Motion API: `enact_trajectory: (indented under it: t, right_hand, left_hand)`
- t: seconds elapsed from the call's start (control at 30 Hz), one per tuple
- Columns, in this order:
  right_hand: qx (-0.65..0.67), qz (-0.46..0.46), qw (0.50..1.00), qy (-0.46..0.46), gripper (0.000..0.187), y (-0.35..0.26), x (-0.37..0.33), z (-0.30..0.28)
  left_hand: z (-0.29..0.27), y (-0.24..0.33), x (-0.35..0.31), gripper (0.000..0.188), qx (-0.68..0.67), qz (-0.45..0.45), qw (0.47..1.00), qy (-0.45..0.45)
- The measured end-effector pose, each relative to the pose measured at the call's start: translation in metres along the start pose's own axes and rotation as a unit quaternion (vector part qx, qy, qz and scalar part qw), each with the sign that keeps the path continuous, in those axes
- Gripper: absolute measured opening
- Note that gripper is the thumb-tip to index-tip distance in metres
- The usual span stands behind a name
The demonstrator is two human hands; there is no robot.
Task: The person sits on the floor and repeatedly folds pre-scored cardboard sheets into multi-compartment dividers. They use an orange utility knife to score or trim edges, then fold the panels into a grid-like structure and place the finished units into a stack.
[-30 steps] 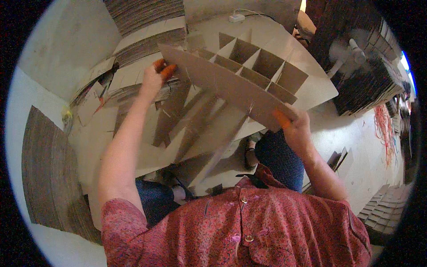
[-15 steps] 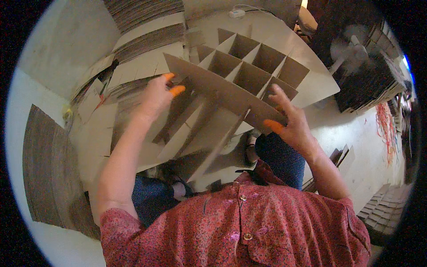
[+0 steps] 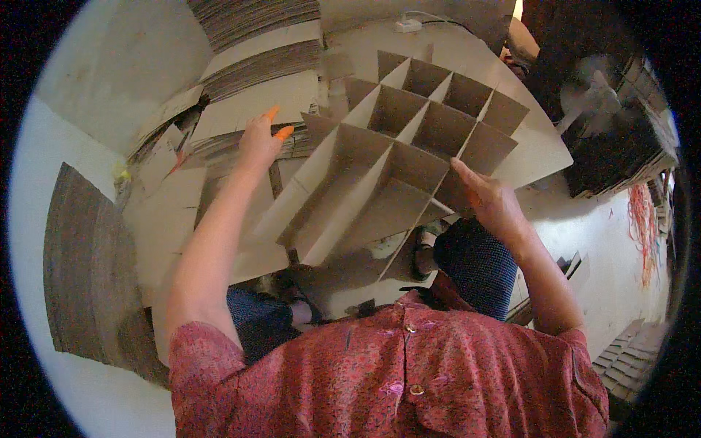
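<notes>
A cardboard divider grid (image 3: 409,124) of interlocked strips lies over the table in front of me, with long strips running toward my lap. My right hand (image 3: 491,201) is closed at its right side, index finger along the end of a cross strip and the other fingers partly hidden. My left hand (image 3: 261,142), with orange covers on its fingertips, reaches over the stack of flat cardboard strips (image 3: 255,109) left of the grid. Its thumb and index finger are apart, with nothing between them.
The pale table (image 3: 537,142) extends beyond the grid. More cardboard stacks (image 3: 255,22) stand at the back left, and a tall cardboard stack (image 3: 80,270) is at the far left. A fan (image 3: 595,98) stands at the right, near hanging red strings (image 3: 642,230).
My left hand has left the grid's near cross strip and moved toward the stack. That cross strip now sits lower among the long strips. My right hand has closed at the grid's side.
</notes>
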State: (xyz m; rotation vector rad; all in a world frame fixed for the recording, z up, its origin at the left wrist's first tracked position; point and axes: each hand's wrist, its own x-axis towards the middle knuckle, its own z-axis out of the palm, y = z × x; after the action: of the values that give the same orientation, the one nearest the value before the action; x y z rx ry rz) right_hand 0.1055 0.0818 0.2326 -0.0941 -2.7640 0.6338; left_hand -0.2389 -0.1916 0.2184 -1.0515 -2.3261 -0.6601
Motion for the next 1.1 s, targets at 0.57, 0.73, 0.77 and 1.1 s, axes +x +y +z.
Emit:
enact_trajectory:
  t: [0.57,0.73,0.77,1.1]
  right_hand:
    - [0.698,0.160,0.695,0.058,0.030,-0.082,0.050,-0.010]
    - [0.530,0.135,0.823,0.152,0.020,-0.091,0.028,-0.026]
    - [0.526,0.145,0.823,0.158,0.020,-0.092,0.021,-0.029]
    - [0.241,0.062,0.967,0.048,0.016,-0.091,-0.023,-0.028]
  left_hand:
    - [-0.080,0.142,-0.052,0.039,-0.182,0.301,0.936,-0.003]
    - [-0.101,0.128,-0.064,0.044,-0.130,0.137,0.981,0.054]
    - [-0.105,0.122,-0.061,0.045,-0.169,0.039,0.980,0.096]
    - [-0.095,0.034,-0.071,0.031,-0.337,-0.255,0.906,-0.020]
